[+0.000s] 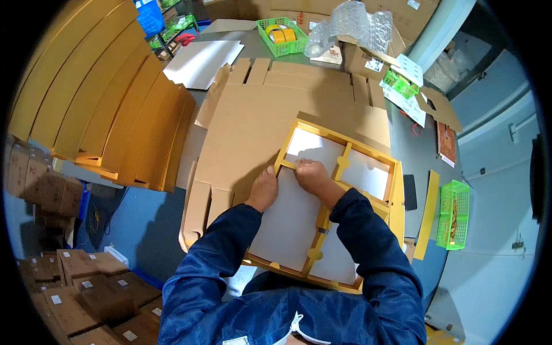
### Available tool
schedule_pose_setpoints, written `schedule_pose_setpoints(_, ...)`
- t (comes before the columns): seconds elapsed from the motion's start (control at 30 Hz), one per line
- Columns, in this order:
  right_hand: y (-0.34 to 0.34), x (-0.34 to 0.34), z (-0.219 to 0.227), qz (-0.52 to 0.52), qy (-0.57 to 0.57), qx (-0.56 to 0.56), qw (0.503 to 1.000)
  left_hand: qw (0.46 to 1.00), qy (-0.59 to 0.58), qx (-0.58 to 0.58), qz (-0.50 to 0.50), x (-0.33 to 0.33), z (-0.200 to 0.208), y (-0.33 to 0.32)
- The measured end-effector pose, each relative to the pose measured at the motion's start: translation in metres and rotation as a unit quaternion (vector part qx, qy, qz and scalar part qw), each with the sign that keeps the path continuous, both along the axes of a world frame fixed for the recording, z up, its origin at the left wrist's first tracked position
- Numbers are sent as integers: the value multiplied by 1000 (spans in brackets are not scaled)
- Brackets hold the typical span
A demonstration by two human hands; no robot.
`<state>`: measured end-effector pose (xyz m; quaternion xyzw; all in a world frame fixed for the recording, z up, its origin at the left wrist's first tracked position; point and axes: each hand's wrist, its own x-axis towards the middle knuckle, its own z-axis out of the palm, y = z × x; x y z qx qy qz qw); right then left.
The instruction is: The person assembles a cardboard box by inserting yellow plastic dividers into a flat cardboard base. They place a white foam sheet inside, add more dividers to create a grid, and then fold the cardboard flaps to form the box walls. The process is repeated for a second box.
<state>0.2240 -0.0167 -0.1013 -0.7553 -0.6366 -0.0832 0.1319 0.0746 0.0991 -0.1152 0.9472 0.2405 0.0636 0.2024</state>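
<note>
- At the upper left wall of the yellow, rectangular, compartmented cardboard tray (322, 130), the left hand (264, 188) is gripping the edge, its thumb lying along the top.
- Just right of it, the right hand (313, 177) is curling over a yellow cardboard divider (286, 164); its fingertips are hidden, so I cannot tell whether it is pinching.
- Below both hands, the tray is resting on a flat brown cardboard sheet (247, 126), with smooth white panels (284, 230) lining its compartments.
- Right of the right hand, beyond the tray, a long yellow strip (427, 215) is lying beside a green plastic basket (463, 213).
- Left of the left hand, large yellow cardboard pieces (98, 92) are standing stacked.
</note>
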Motion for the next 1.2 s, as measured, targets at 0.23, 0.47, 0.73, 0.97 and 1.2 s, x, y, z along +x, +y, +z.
schedule_pose_setpoints(0.23,-17,-8,37,-92,57,30,994,983,-92,142,-75,15,35,-7)
schedule_pose_setpoints(0.47,-126,35,87,-198,155,-348,903,905,-165,117,-374,82,54,-50)
schedule_pose_setpoints(0.73,-135,39,61,-165,143,-194,956,944,-145,83,-285,85,35,-64)
schedule_pose_setpoints(0.97,-138,40,43,-147,103,-234,956,999,4,-14,-43,64,39,-148)
schedule_pose_setpoints(1.2,-138,53,47,-134,158,-236,949,995,-75,-59,19,73,17,-161)
